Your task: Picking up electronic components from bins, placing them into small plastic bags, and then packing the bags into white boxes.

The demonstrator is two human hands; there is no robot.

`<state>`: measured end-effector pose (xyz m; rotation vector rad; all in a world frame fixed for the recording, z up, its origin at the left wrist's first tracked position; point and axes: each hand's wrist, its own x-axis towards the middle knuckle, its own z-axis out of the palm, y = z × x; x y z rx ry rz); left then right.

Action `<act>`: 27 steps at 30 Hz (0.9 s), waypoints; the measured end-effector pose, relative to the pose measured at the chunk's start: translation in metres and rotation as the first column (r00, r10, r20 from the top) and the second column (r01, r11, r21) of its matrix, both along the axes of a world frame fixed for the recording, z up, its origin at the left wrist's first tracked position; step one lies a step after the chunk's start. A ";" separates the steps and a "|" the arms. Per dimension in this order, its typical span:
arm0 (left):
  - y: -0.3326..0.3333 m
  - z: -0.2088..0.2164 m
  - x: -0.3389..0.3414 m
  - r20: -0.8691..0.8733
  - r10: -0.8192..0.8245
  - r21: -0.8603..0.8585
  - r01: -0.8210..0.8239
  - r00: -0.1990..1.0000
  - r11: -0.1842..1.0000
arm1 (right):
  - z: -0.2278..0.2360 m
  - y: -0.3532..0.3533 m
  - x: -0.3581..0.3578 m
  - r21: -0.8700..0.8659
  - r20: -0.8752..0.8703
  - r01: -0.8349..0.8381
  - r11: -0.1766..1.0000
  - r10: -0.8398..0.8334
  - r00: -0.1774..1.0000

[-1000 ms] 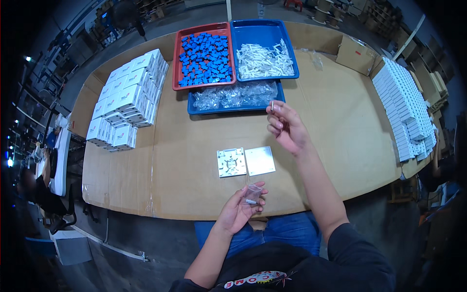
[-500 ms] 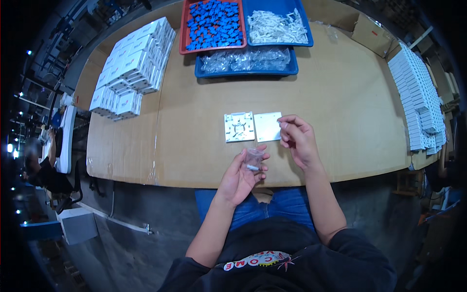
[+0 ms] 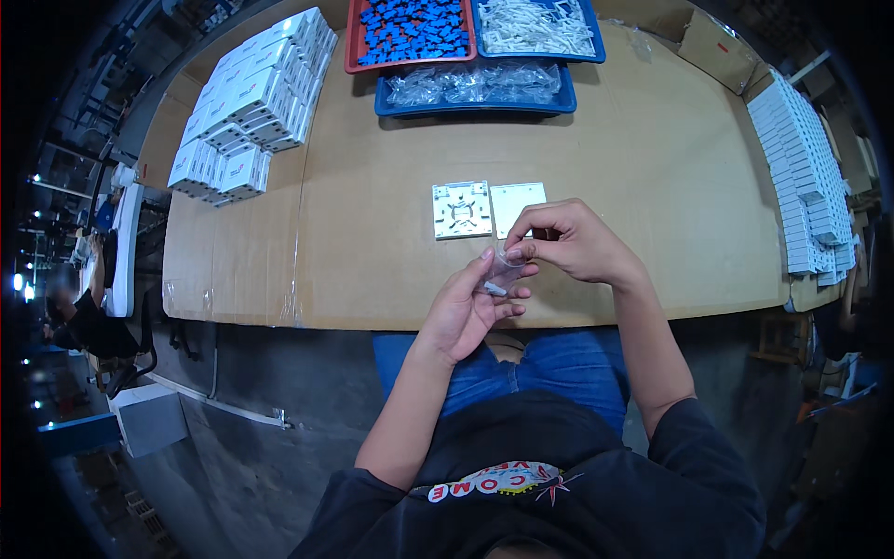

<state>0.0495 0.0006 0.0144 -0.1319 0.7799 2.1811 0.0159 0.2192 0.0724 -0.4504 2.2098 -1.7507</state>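
My left hand (image 3: 458, 315) is closed round a small clear plastic bag (image 3: 506, 270), with its mouth upward. Low in the bag lies a small white piece (image 3: 494, 289). My right hand (image 3: 582, 244) pinches thumb and forefinger together at the bag's mouth; whatever is between those fingertips is too small to make out. Just beyond my hands, a white square plastic tray (image 3: 462, 210) with molded ribs and clips lies face up. Beside it on the right is a flat white cover plate (image 3: 521, 197), its lower right corner hidden by my right hand.
At the back stand a red bin (image 3: 351, 42) of blue parts, a blue bin (image 3: 601, 42) of white parts and another blue bin (image 3: 484, 110) of clear bags. White boxes (image 3: 251, 102) are stacked left, more white units (image 3: 801, 177) right. A person (image 3: 98, 317) sits far left.
My right hand has come down and left from the cover plate to the bag's mouth. The left hand keeps hold of the bag. The view has tilted, so the table appears higher.
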 end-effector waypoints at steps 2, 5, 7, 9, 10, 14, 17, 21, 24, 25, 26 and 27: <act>-0.002 0.001 0.001 0.000 0.007 -0.001 -0.007 1.000 1.000 | 0.001 -0.002 -0.004 0.023 -0.010 -0.052 0.998 0.053 0.999; -0.006 0.000 0.001 0.004 0.006 0.005 -0.006 1.000 1.000 | 0.001 -0.004 -0.008 0.069 -0.063 -0.135 0.988 0.139 0.988; -0.008 0.000 0.001 0.009 0.002 0.011 -0.002 1.000 1.000 | -0.003 -0.004 -0.010 0.087 -0.127 -0.217 0.972 0.227 0.966; -0.009 0.001 0.002 -0.006 0.028 0.024 -0.027 1.000 0.999 | 0.000 -0.007 -0.007 0.028 -0.052 -0.210 0.977 0.211 0.976; -0.009 0.002 0.001 -0.006 0.028 0.024 -0.028 1.000 0.999 | 0.002 -0.008 -0.007 -0.030 0.022 -0.197 0.980 0.198 0.980; -0.008 0.004 0.002 0.008 0.042 0.041 -0.042 0.999 0.998 | 0.002 -0.012 -0.007 -0.055 0.035 -0.192 0.980 0.194 0.980; -0.006 0.004 0.002 0.000 0.048 0.014 -0.048 0.999 0.999 | -0.002 -0.015 -0.009 0.174 -0.198 -0.265 0.949 0.297 0.934; -0.006 0.003 0.001 0.017 0.050 0.040 -0.051 0.999 0.998 | 0.004 -0.015 -0.009 0.100 -0.015 -0.283 0.954 0.286 0.958; -0.005 0.004 0.001 0.012 0.046 0.062 -0.047 0.999 0.997 | 0.007 -0.015 -0.012 0.077 -0.012 -0.291 0.954 0.292 0.956; -0.005 0.002 0.001 0.013 0.043 0.063 -0.044 0.999 0.997 | 0.008 -0.016 -0.013 0.101 -0.027 -0.304 0.947 0.308 0.951; -0.005 -0.002 0.001 0.001 0.047 0.047 -0.047 0.999 0.998 | 0.005 -0.017 -0.013 0.102 -0.026 -0.301 0.948 0.305 0.952; -0.005 -0.004 0.000 -0.011 0.050 0.032 -0.049 0.999 0.998 | 0.001 -0.019 -0.014 0.106 0.033 -0.312 0.944 0.310 0.950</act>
